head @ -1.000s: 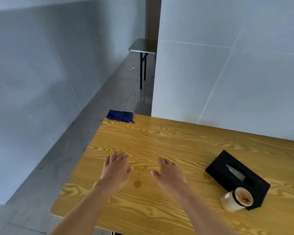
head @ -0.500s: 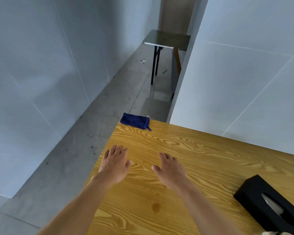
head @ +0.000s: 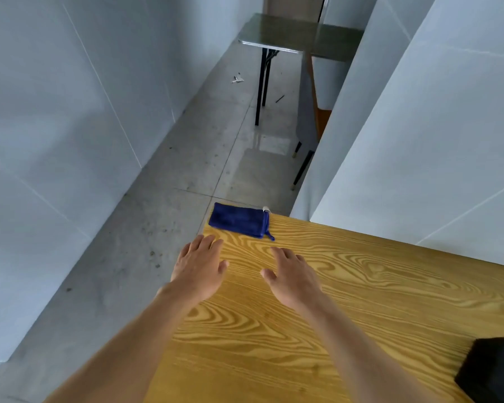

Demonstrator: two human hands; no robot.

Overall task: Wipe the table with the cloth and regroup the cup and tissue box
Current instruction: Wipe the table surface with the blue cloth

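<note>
A folded dark blue cloth [head: 239,220] lies on the far left corner of the wooden table [head: 361,286]. My left hand [head: 200,266] hovers palm down just short of the cloth, at the table's left edge, fingers apart and empty. My right hand [head: 291,276] is beside it over the tabletop, also open and empty, a little below and right of the cloth. Only a corner of the black tissue box [head: 492,370] shows at the bottom right. The cup is out of view.
Grey partition walls [head: 419,141] stand behind the table and on the left. The concrete floor [head: 186,184] drops away past the table's left edge. A small dark table [head: 297,36] and a chair [head: 309,112] stand further down the corridor.
The view has swung left and up, so the cup has left the frame and the tissue box is nearly gone. Both hands have moved forward toward the blue cloth.
</note>
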